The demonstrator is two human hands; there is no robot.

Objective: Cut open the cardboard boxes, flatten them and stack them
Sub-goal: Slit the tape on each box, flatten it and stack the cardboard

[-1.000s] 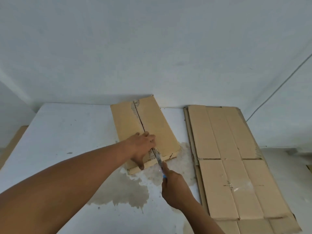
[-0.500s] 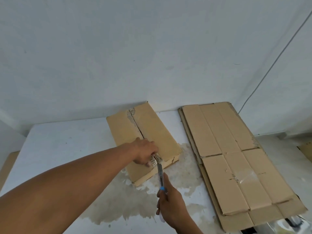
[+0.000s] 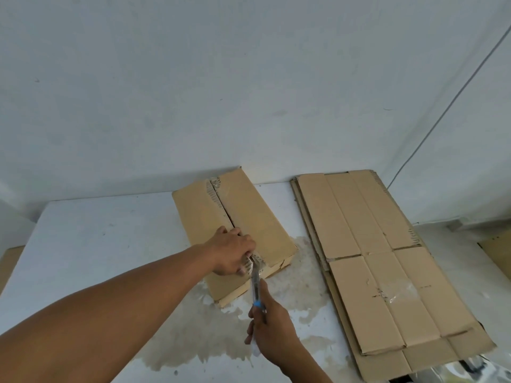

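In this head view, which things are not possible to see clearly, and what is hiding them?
1. Head view: blade tip of the blue-handled utility knife, covered by the left hand and crumpled tape on the brown cardboard box.
2. Head view: shiny object at bottom right, cut off by the picture edge, partly behind the flattened cardboard stack.
3. Head view: whether the left hand grips the tape; its fingertips are underneath.

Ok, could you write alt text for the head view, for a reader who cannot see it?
A person's right hand holds a blue-handled cutter at the near end of the top seam of a cardboard box, while the left hand pinches loose tape there. Flattened boxes lie stacked to the right on the stained white table.
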